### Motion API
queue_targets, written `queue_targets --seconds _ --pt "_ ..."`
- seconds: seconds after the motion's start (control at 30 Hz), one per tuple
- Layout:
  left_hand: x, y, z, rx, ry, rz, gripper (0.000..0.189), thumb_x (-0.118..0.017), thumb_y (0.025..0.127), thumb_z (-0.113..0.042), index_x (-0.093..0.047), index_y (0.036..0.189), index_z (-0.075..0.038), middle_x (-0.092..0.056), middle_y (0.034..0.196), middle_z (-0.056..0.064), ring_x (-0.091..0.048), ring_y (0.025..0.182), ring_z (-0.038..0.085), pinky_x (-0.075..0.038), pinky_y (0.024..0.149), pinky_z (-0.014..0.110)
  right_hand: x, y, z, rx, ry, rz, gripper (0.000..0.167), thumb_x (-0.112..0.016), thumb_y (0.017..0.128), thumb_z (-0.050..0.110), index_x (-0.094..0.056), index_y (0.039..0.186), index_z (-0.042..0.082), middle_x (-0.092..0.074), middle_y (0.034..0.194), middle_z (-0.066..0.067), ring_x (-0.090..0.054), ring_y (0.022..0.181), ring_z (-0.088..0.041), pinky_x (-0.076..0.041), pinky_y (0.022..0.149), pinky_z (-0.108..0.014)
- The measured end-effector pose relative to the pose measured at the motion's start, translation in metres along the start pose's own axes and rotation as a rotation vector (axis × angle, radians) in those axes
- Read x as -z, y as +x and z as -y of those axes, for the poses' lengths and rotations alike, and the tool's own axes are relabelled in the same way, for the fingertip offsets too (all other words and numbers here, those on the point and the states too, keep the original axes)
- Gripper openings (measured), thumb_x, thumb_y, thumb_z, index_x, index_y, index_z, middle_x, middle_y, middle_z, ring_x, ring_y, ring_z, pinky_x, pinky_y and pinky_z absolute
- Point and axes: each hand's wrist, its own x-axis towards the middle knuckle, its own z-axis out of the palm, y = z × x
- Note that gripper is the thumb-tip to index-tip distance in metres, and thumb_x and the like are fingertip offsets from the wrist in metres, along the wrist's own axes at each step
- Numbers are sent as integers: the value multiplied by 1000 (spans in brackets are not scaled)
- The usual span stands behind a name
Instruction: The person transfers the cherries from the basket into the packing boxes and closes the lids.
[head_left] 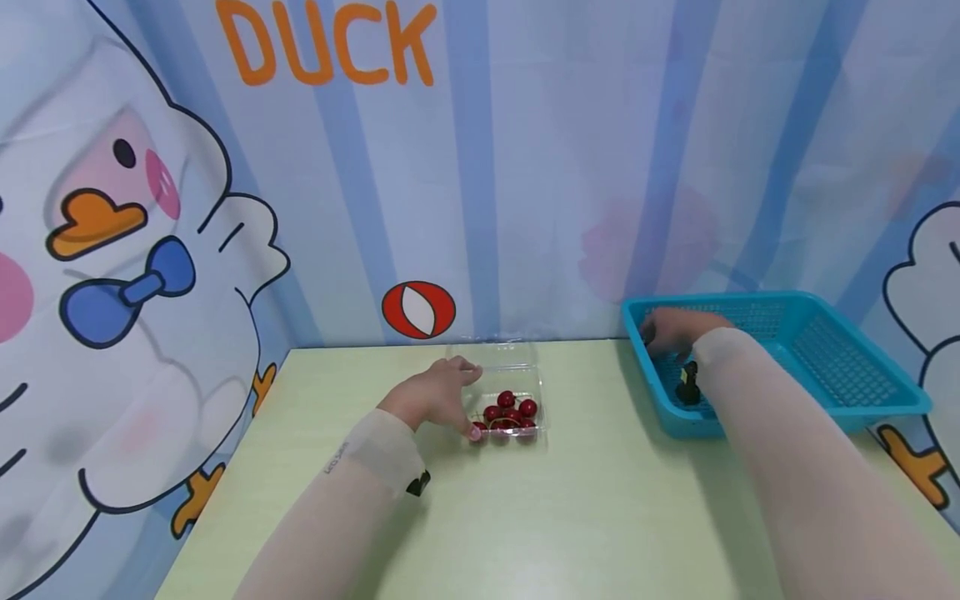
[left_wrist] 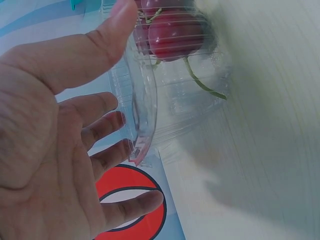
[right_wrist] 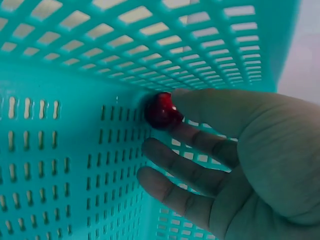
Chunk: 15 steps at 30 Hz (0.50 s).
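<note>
Several red cherries point(head_left: 512, 414) lie in a clear plastic clamshell box point(head_left: 542, 421) on the table, its lid folded back toward the wall. My left hand point(head_left: 435, 394) rests against the left side of the box, thumb near the front corner and fingers spread; the left wrist view shows the fingers fairly straight along the plastic. Inside a blue basket point(head_left: 892, 408), my right hand point(head_left: 678, 329) reaches into the left end. The right wrist view shows its thumb and index finger pinching a dark red cherry point(right_wrist: 162, 111) in the basket's corner, the other fingers point(right_wrist: 175, 192) loosely extended.
The pale table point(head_left: 585, 517) meets a blue-striped cloth backdrop point(head_left: 540, 167) printed with ducks. The basket stands at the table's right, against the backdrop, its mesh walls rising around my right hand. Small dark pieces sit at both sleeve cuffs.
</note>
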Motion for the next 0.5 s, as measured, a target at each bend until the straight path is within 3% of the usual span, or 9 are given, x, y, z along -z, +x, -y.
queue_targets --seconds 0.33,0.5 --pt "1 0 0 -24 7 -9 112 -102 85 -41 -41 178 -27 -36 184 4 -31 171 36 -46 129 69 -4 1 4 -26 -6 -3 54 -71 109 8 -57 156 -14 -59 155 -40 -77 124 -43 -72 93 -48" --pt "-1 0 3 -21 -5 -9 113 -102 85 -41 -41 178 -26 -36 185 4 -30 171 36 -46 129 69 7 -5 5 -4 -56 -31 37 -72 109 13 -73 143 -3 -73 136 -26 -77 111 -34 -71 87 -49"
